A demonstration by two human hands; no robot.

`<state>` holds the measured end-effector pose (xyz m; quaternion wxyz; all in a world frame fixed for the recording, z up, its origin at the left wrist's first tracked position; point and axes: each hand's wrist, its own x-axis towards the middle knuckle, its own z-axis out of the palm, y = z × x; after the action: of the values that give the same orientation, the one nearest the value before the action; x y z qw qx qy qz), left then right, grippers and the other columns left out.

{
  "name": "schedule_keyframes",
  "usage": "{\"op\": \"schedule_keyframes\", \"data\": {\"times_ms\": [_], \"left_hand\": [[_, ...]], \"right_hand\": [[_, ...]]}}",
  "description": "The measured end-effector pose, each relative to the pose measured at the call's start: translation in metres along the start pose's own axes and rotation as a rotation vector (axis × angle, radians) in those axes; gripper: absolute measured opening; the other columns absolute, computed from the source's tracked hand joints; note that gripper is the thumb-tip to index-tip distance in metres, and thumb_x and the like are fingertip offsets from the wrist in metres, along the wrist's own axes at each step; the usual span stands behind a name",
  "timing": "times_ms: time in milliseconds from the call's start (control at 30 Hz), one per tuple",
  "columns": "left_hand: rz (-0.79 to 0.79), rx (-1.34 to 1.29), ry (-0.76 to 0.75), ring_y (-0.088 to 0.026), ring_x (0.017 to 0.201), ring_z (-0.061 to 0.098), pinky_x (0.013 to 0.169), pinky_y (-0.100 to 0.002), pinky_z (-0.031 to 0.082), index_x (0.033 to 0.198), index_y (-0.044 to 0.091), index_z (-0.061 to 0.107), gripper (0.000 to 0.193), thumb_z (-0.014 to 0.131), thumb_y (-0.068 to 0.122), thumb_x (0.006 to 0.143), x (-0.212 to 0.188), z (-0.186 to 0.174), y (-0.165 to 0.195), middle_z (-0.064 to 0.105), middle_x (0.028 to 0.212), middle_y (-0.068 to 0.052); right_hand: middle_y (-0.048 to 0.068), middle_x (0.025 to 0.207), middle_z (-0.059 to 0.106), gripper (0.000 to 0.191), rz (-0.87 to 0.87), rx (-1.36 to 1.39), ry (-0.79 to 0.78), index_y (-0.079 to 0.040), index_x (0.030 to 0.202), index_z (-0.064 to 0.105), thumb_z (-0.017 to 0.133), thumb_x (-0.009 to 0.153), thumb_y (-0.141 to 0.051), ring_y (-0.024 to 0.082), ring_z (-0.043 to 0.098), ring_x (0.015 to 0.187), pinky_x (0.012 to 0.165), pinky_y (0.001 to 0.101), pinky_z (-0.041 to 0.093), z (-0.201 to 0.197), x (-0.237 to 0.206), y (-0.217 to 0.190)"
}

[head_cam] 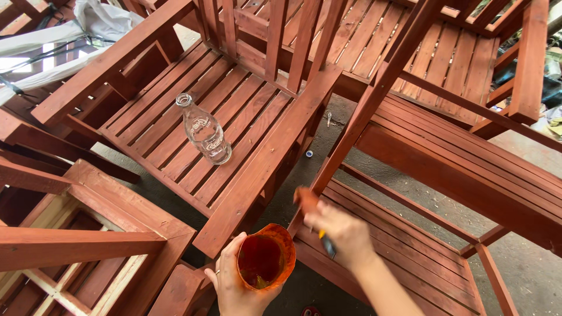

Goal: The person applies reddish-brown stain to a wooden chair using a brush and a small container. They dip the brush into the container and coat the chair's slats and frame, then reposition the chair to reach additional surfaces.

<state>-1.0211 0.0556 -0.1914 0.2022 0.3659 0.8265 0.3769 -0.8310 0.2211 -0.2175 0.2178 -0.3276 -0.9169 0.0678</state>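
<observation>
My left hand (234,281) holds a small orange plastic cup (264,257) with dark brown-red stain in its bottom, low in the view. My right hand (342,231) grips a paintbrush whose yellow-and-dark handle (326,243) pokes out below my fingers. The brush's stained head (305,198) rests against the lower end of a slanted red-brown wooden chair leg (363,117). All the wooden chairs around are coated in the same red-brown colour.
A clear glass bottle (204,130) stands on the slatted seat (193,123) of the chair at upper left. More slatted chairs (445,164) crowd the right and top. Unpainted pale wood (88,281) shows at lower left. Grey concrete floor (527,269) lies between them.
</observation>
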Motion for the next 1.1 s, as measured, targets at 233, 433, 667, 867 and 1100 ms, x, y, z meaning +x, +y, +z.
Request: {"op": "schedule_keyframes", "data": {"times_ms": [233, 433, 667, 867, 1100], "left_hand": [[0.081, -0.078, -0.065, -0.024, 0.119, 0.061, 0.108, -0.054, 0.029, 0.140, 0.011, 0.046, 0.116, 0.099, 0.017, 0.037, -0.007, 0.002, -0.008, 0.060, 0.131, -0.007], [0.242, -0.017, 0.103, -0.027, 0.115, 0.062, 0.100, -0.041, 0.042, 0.134, 0.007, 0.049, 0.109, 0.100, 0.023, 0.040, -0.011, 0.003, -0.025, 0.062, 0.126, -0.010], [0.267, -0.059, 0.100, -0.030, 0.116, 0.061, 0.100, -0.041, 0.046, 0.136, 0.005, 0.048, 0.108, 0.099, 0.020, 0.042, -0.013, 0.000, -0.049, 0.061, 0.128, -0.012], [0.215, -0.049, 0.069, -0.028, 0.114, 0.062, 0.100, -0.042, 0.046, 0.136, 0.006, 0.048, 0.109, 0.099, 0.017, 0.041, -0.015, -0.006, -0.053, 0.062, 0.127, -0.012], [0.273, -0.079, 0.083, -0.030, 0.118, 0.060, 0.103, -0.041, 0.046, 0.136, 0.006, 0.048, 0.107, 0.098, 0.019, 0.043, -0.014, -0.005, -0.047, 0.059, 0.130, -0.013]], "right_hand": [[0.021, 0.123, 0.073, 0.027, -0.066, -0.439, 0.313, -0.027, 0.110, 0.080, 0.066, 0.093, -0.013, 0.034, 0.074, 0.108, 0.059, 0.0310, 0.059, 0.001, 0.034, 0.009], [0.021, 0.127, 0.070, 0.023, -0.049, -0.307, 0.143, -0.021, 0.103, 0.079, 0.061, 0.090, -0.014, 0.036, 0.070, 0.115, 0.065, 0.0345, 0.062, 0.090, -0.041, -0.038], [0.012, 0.129, 0.071, 0.051, 0.162, 0.119, -0.092, -0.027, 0.103, 0.081, 0.065, 0.062, -0.003, 0.024, 0.073, 0.107, 0.079, 0.0350, 0.063, 0.127, -0.084, -0.061], [0.012, 0.125, 0.073, 0.039, 0.260, -0.018, 0.064, -0.030, 0.113, 0.080, 0.070, 0.081, -0.010, 0.023, 0.076, 0.098, 0.072, 0.0339, 0.063, 0.045, -0.026, -0.016], [0.017, 0.125, 0.072, 0.029, 0.051, -0.373, 0.242, -0.030, 0.110, 0.081, 0.065, 0.092, -0.016, 0.032, 0.074, 0.108, 0.062, 0.0312, 0.060, 0.062, -0.039, -0.035]]}}
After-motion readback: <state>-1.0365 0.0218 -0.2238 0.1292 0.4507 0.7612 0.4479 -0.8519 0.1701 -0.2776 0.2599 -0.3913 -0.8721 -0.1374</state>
